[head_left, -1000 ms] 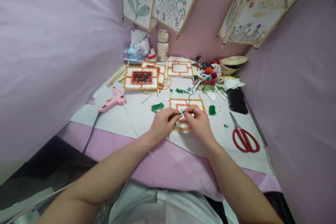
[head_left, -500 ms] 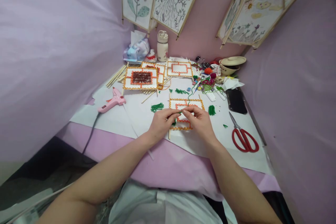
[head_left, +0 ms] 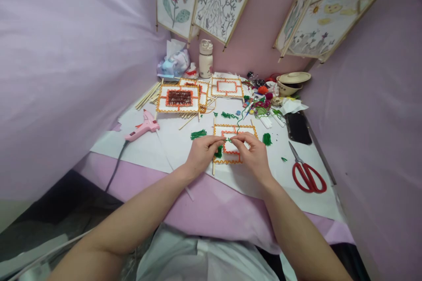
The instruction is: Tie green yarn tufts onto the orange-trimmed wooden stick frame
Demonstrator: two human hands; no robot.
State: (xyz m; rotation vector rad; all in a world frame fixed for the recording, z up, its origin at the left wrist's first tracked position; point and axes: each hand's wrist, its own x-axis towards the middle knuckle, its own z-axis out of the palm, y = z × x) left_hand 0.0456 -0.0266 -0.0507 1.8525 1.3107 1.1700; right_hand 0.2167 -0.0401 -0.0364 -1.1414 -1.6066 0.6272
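Observation:
Between my two hands a short stretch of green yarn (head_left: 228,140) shows, and a strand of it trails up the table toward the yarn pile. My left hand (head_left: 205,151) pinches it from the left, fingertips closed. Thumb and fingers of my right hand (head_left: 249,151) pinch it from the other side. Both hands hover over a white panel edged with orange and yellow yarn loops (head_left: 234,128), partly covered by them. A dark green yarn bunch (head_left: 218,152) lies on that panel beside my left fingers. Cut green yarn bundles (head_left: 198,134) lie left of the panel, another (head_left: 267,139) right.
Red-handled scissors (head_left: 307,175) and a black phone (head_left: 298,127) lie on the right. A pink glue gun (head_left: 143,126) with a cord rests on the left. Finished-looking panels (head_left: 178,98), a bottle (head_left: 206,59) and coloured yarn (head_left: 263,104) stand behind. Framed drawings (head_left: 218,5) hang above.
My fingertips have drawn slightly apart, so more green yarn shows between them. The whole view has shifted a little.

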